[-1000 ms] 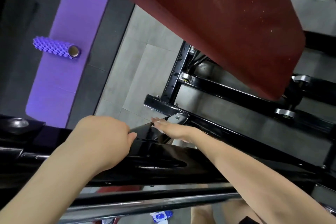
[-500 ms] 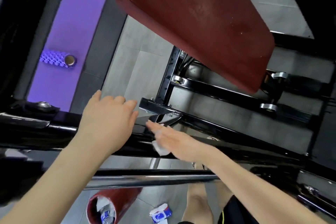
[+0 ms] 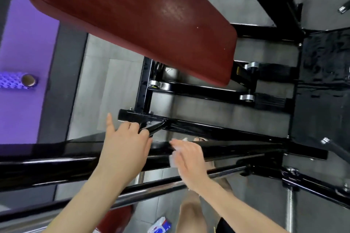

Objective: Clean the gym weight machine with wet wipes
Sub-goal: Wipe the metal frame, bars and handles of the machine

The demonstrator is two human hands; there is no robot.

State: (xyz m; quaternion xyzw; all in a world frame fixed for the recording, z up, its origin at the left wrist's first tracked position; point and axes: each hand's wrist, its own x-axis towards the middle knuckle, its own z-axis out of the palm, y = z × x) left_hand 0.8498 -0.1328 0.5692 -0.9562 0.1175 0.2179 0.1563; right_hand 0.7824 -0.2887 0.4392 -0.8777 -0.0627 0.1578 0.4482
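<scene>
The right hand (image 3: 189, 161) lies flat, fingers straight, pressing the wet wipe (image 3: 172, 160) onto the black frame bar (image 3: 56, 159) — likely to scrub it. Beside it on that bar, the left hand (image 3: 123, 149) rests loosely spread, holding nothing — seemingly for balance.

I see grey floor (image 3: 113, 85) carrying a purple mat (image 3: 28, 43), the machine's black frame (image 3: 189, 89) and a wipes pack (image 3: 160, 226)

Bright, even indoor light; white glare streaks the glossy black frame (image 3: 56, 162) and red pad (image 3: 132, 15). The right hand (image 3: 187, 159) is motion-blurred, and edges bend with wide-angle distortion.
</scene>
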